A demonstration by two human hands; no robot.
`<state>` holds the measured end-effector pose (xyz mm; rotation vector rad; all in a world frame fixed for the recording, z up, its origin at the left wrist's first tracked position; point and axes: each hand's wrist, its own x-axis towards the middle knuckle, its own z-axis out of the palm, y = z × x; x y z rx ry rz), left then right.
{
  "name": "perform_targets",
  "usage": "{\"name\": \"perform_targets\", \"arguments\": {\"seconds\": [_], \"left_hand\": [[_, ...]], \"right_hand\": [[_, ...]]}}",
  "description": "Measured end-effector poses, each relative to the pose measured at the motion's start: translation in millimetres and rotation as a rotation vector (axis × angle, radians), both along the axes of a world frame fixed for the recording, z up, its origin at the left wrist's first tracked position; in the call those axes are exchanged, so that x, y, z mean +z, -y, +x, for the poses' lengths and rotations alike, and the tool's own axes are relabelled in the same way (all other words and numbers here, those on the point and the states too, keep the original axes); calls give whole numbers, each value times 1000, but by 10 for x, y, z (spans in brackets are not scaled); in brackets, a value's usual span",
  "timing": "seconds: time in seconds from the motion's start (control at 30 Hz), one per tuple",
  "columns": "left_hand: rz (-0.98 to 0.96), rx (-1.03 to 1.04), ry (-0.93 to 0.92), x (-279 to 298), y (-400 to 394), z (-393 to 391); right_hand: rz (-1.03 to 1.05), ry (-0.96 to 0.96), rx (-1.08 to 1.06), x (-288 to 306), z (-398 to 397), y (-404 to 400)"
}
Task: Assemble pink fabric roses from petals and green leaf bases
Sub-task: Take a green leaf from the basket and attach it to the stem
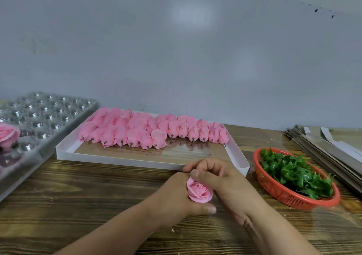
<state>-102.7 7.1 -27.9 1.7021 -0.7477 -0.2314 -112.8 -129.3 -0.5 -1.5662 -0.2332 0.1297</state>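
Both hands gripping rose, leaves in basket

Table: dark wood, rough visible grain. Rose: soft matt pink cloth. Leaves: glossy green plastic. Basket: red plastic mesh. Blister tray: clear shiny plastic. Shallow box: white matt card.

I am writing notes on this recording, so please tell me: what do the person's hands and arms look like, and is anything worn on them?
Both forearms are bare as far as the picture shows; no sleeves appear. The left hand and the right hand wear no gloves, and no rings, watch or bracelet can be seen. The fingernails are short and unpainted.
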Motion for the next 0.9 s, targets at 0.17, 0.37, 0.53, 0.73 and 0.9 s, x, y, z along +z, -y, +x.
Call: {"name": "perform_targets", "arguments": {"seconds": [0.17,0.37,0.53,0.73,0.9], "left_hand": [[58,195,-6,39,-11,51],[55,283,-3,69,0,33],[140,306,112,24,30,70],[6,293,38,-6,49,74],[-95,280,-62,-7,84,69]], "right_hand": [[-258,387,-144,65,-89,-17],[-782,913,-277,-54,-107,-145],[-876,1133,-395,-66,-77,-156],[-876,1213,-398,-94,-53,-185],[-844,1245,-452,-124,-59,-221]]}}
